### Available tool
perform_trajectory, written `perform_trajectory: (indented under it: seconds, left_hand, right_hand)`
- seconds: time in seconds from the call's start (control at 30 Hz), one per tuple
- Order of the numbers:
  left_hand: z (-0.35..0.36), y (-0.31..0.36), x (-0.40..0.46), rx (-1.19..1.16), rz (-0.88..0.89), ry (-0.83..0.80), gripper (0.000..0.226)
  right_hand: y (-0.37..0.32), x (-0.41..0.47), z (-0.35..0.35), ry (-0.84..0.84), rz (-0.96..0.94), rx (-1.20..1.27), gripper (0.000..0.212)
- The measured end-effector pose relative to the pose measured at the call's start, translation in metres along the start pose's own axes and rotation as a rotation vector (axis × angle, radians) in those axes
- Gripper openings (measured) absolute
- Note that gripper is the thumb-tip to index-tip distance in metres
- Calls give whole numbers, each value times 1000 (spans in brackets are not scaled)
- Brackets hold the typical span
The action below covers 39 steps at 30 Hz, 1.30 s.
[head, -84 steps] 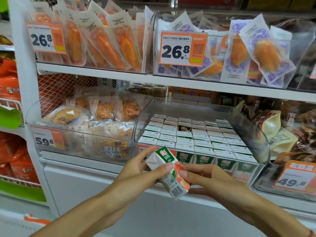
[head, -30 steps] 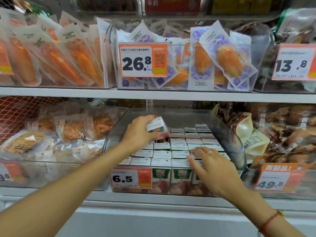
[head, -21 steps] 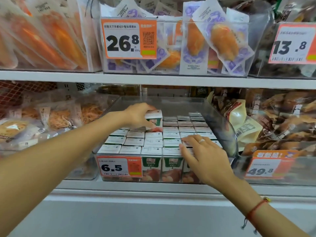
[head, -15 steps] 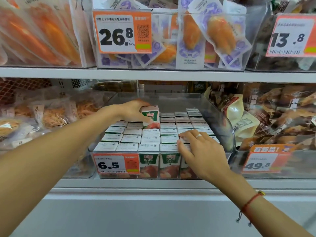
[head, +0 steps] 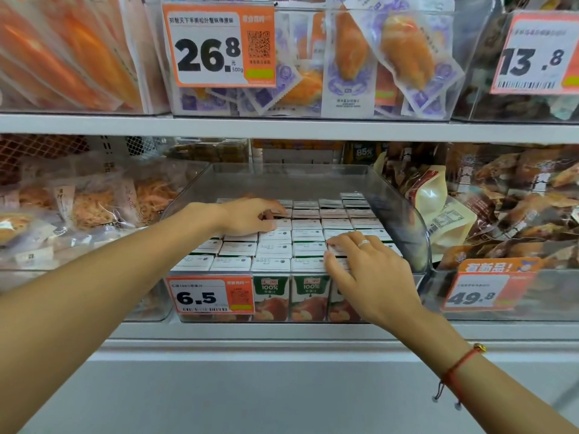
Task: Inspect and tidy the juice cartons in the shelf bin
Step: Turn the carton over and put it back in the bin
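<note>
The clear plastic shelf bin (head: 404,220) sits on the lower white shelf, packed with rows of small green-and-white juice cartons (head: 307,238) standing upright, white tops showing. The left hand (head: 250,216) reaches into the back left rows, fingers curled down onto the carton tops; whether it pinches one carton cannot be told. The right hand (head: 366,267), wearing a silver ring (head: 364,243), lies over the front right cartons, fingers bent and touching their tops. An orange price tag reading 6.5 (head: 210,295) is fixed to the bin front. A red cord bracelet (head: 459,369) circles the right wrist.
</note>
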<state>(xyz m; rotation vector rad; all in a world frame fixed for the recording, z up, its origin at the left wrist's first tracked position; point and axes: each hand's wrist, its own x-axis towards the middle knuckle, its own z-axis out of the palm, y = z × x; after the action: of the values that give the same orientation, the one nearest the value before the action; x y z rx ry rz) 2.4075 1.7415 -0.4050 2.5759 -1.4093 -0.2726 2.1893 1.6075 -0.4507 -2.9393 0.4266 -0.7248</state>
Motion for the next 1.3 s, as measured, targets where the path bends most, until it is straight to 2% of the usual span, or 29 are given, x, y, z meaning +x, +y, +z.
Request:
perform_trajectory:
  seconds: [0.2, 0.43, 0.57, 0.73, 0.8, 1.1, 1.3]
  left_hand:
    - [0, -2, -3, 5, 20, 70, 34]
    - [-9, 1, 13, -1, 3, 71, 28]
    - [-12, 0, 30, 111, -20, 42, 32]
    - [-22, 0, 42, 130, -85, 2, 39]
    - [-22, 1, 44, 140, -97, 10, 39]
    - [-26, -2, 36, 78, -84, 55, 43]
    - [-38, 2, 21, -112, -82, 179, 48]
  right_hand:
    - [2, 1, -1, -35, 1, 9, 43]
    - [5, 0, -1, -48, -13, 12, 49]
    - [6, 1, 2, -32, -24, 1, 50]
    - [5, 1, 3, -11, -34, -19, 75]
    - [5, 1, 4, -4, -33, -10, 78]
    - [3, 2, 4, 11, -34, -28, 73]
    - [3, 2, 3, 14, -21, -59, 71]
